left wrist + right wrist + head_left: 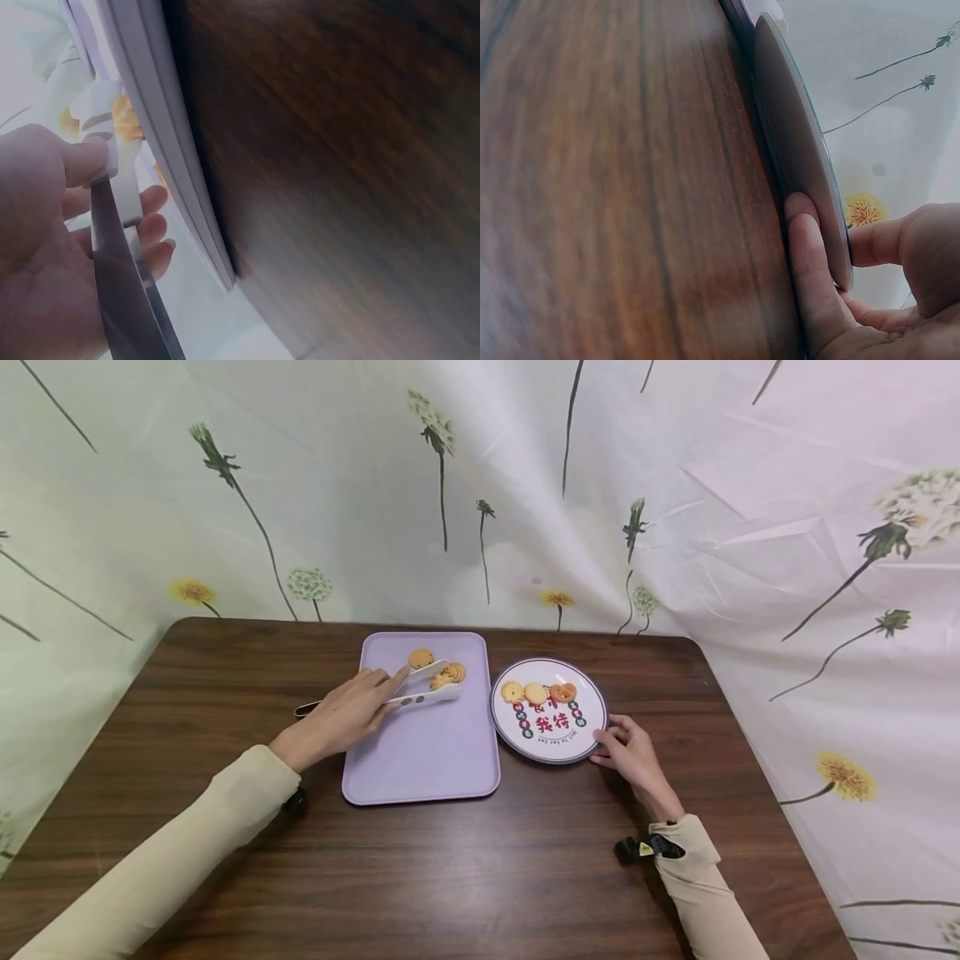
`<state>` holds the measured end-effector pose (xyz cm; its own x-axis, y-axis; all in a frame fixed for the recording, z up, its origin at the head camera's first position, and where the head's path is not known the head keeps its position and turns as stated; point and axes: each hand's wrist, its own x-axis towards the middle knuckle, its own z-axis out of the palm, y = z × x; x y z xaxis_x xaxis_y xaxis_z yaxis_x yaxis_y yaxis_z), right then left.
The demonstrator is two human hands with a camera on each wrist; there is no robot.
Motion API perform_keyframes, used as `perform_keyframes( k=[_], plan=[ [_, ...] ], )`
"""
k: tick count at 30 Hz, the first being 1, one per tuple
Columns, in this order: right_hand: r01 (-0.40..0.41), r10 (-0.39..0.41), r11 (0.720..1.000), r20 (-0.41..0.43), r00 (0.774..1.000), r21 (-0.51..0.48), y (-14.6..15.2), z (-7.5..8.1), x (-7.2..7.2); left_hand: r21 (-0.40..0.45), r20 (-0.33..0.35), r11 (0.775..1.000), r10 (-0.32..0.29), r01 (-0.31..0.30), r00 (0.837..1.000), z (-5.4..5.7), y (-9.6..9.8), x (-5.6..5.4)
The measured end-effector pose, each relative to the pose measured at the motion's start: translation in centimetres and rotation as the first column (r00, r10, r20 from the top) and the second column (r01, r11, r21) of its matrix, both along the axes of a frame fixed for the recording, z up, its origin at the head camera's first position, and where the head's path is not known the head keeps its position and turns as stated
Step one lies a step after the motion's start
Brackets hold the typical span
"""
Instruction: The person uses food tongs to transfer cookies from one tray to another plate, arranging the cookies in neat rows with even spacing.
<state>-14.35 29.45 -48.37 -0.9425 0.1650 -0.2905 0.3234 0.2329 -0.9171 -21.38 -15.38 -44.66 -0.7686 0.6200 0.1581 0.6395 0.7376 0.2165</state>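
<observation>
My left hand (341,714) holds a pair of tongs (423,697) with white tips and metal arms, thumb on one side and fingers on the other in the left wrist view. Over the lilac tray (420,768), the spread tips lie on either side of swirled cookies (448,675); whether they touch them I cannot tell. Just beyond is a round cookie (421,657). At the right, my right hand (633,756) pinches the rim of a white plate (555,747), thumb on top and fingers beneath. Three cookies (536,693) sit in a row on this plate.
Tray and plate stand side by side on a dark wooden table (480,877). Behind the table hangs a pale cloth (337,485) printed with dandelions. A small black camera (628,851) is strapped to the right wrist.
</observation>
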Motion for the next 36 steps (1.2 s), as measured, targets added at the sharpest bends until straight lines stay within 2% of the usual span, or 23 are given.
perform_keyframes(
  k=[6,19,30,36],
  plan=[
    [-0.008,0.007,1.000,0.010,1.000,0.019,-0.1,0.1,0.0,-0.002,0.014,1.000,0.022,-0.021,1.000,-0.4,-0.1,0.2],
    [-0.011,0.011,1.000,-0.006,1.000,0.011,0.0,0.1,0.1,0.000,-0.023,1.000,0.014,-0.014,1.000,-0.3,0.0,0.6],
    [-0.002,0.001,1.000,-0.025,1.000,-0.015,-0.2,0.2,0.1,0.024,-0.115,0.998,-0.059,0.062,0.992,0.6,1.2,0.8],
    [-0.007,0.006,1.000,-0.028,1.000,-0.023,-0.2,0.1,0.1,0.036,-0.117,0.995,-0.089,0.094,0.989,1.2,3.2,0.7]
  ],
)
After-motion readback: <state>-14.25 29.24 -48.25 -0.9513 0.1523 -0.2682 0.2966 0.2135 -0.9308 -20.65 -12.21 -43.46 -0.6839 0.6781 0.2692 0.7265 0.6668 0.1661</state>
